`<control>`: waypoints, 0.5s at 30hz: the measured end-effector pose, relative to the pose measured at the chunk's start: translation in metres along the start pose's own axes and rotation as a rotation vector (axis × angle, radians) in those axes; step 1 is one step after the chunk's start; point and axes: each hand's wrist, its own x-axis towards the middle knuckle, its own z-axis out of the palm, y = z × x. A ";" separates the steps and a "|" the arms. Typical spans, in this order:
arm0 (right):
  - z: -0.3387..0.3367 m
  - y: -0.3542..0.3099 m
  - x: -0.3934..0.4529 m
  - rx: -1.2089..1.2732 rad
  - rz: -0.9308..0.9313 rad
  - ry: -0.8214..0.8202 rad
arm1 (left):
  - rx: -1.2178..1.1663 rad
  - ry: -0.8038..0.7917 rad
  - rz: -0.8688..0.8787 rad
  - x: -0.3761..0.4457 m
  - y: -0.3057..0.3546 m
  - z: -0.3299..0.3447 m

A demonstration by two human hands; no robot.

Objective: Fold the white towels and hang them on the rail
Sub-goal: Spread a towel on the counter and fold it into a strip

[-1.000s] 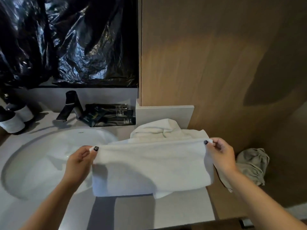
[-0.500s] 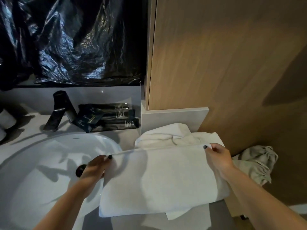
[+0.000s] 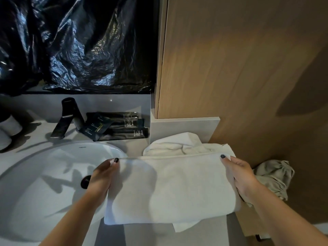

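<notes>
While you look down at the vanity, your two hands hold one folded white towel (image 3: 170, 189) stretched flat between them: your left hand (image 3: 101, 176) grips its left edge with the thumb on top near the upper corner and the fingers tucked out of sight under the cloth, and your right hand (image 3: 239, 176) grips the right edge the same way, thumb on top at the upper corner, fingers curled beneath. The towel lies partly over the right side of the round white sink (image 3: 44, 189) and partly over the grey countertop (image 3: 145, 235), and a loose lower layer pokes out below its bottom right corner. Just behind it, touching its far edge, sits a second white towel (image 3: 175, 144) in a rumpled heap against the low grey ledge (image 3: 184, 126), so you have two white towels in sight. Count one black faucet (image 3: 69, 116) behind the sink, one small stack of dark toiletry packets (image 3: 115, 126) just beside it, and two white cups (image 3: 9, 128) at the far left edge, partly cut off. One crumpled beige cloth (image 3: 273, 176) hangs low by the wooden wall panel (image 3: 239, 68), just beyond your right wrist. Black plastic sheeting (image 3: 76, 43) covers the area above the backsplash. You cannot see a rail anywhere in this view.
</notes>
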 end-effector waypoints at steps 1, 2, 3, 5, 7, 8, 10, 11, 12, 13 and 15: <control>-0.001 -0.003 -0.005 0.019 -0.015 -0.004 | -0.039 0.009 0.031 -0.008 0.002 0.000; -0.004 -0.005 -0.011 0.036 -0.020 -0.012 | -0.062 0.026 0.060 -0.016 0.005 -0.001; -0.007 -0.007 -0.017 0.052 -0.020 -0.016 | -0.077 0.043 0.082 -0.025 0.007 -0.002; -0.016 -0.010 -0.030 0.086 -0.027 -0.022 | -0.098 0.044 0.114 -0.043 0.012 -0.004; -0.025 -0.010 -0.044 0.143 -0.069 -0.046 | -0.116 0.019 0.158 -0.062 0.014 -0.007; -0.029 -0.011 -0.052 0.174 -0.095 -0.060 | -0.137 0.021 0.178 -0.071 0.014 -0.008; -0.037 -0.011 -0.067 0.210 -0.134 -0.063 | -0.190 0.034 0.195 -0.090 0.012 -0.009; -0.042 -0.011 -0.075 0.218 -0.152 -0.065 | -0.214 0.015 0.208 -0.100 0.010 -0.010; -0.048 -0.011 -0.084 0.223 -0.174 -0.081 | -0.233 -0.018 0.225 -0.111 0.007 -0.010; -0.055 -0.011 -0.093 0.222 -0.193 -0.103 | -0.248 -0.042 0.241 -0.123 0.004 -0.010; -0.068 -0.012 -0.110 0.207 -0.209 -0.136 | -0.287 -0.042 0.265 -0.147 -0.002 -0.011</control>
